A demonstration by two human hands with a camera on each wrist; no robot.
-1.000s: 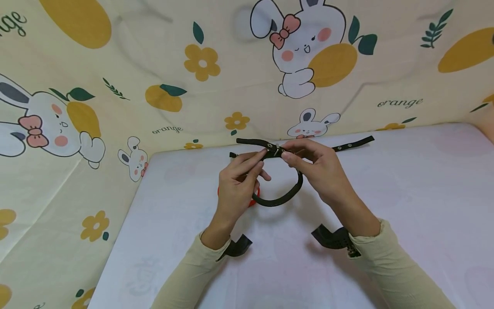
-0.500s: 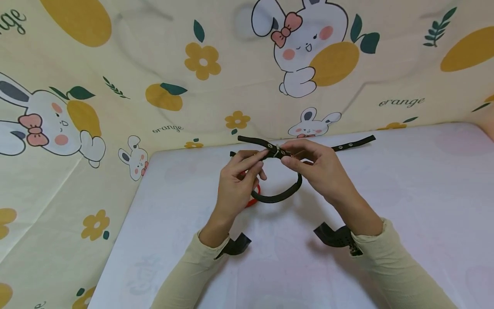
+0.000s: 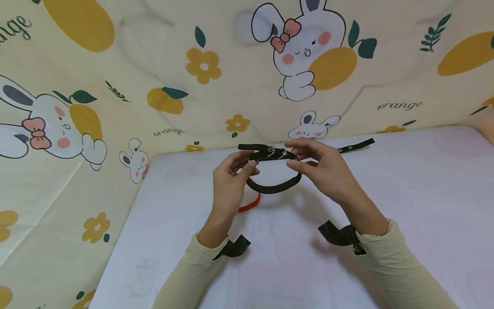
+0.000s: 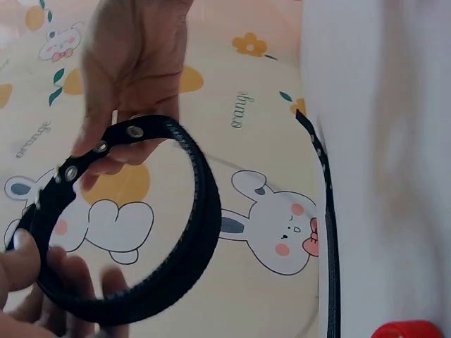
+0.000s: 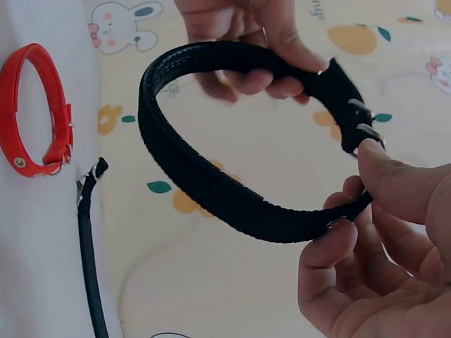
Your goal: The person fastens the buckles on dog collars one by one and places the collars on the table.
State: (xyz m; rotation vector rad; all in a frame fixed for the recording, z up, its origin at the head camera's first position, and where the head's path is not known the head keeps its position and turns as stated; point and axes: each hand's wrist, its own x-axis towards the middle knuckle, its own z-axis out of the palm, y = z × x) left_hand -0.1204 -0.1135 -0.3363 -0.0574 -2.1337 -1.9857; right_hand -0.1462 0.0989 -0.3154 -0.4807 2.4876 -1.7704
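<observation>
A black buckled collar (image 3: 274,189) is held up above the back of the table, closed into a loop. My left hand (image 3: 230,184) pinches its left side between thumb and fingers. With thumb and fingertips my right hand (image 3: 326,171) holds the right side, near the metal buckle (image 5: 363,120). The strap's free end (image 3: 248,146) points left over the left fingers. Metal eyelets show on the band (image 4: 134,132) in the left wrist view. A red collar (image 3: 251,205), looped, lies on the table behind the left hand, partly hidden; the right wrist view shows more of it.
Another black strap with eyelets (image 3: 355,147) lies along the table's back edge, partly behind the hands. A patterned cloth (image 3: 208,107) hangs behind the white table (image 3: 278,266). Black bands (image 3: 337,234) stick out at both sleeve cuffs.
My left fingers have drawn back from the buckle area to the loop's left side. The collar has tilted, so the buckle shows more plainly. More of the red collar is visible.
</observation>
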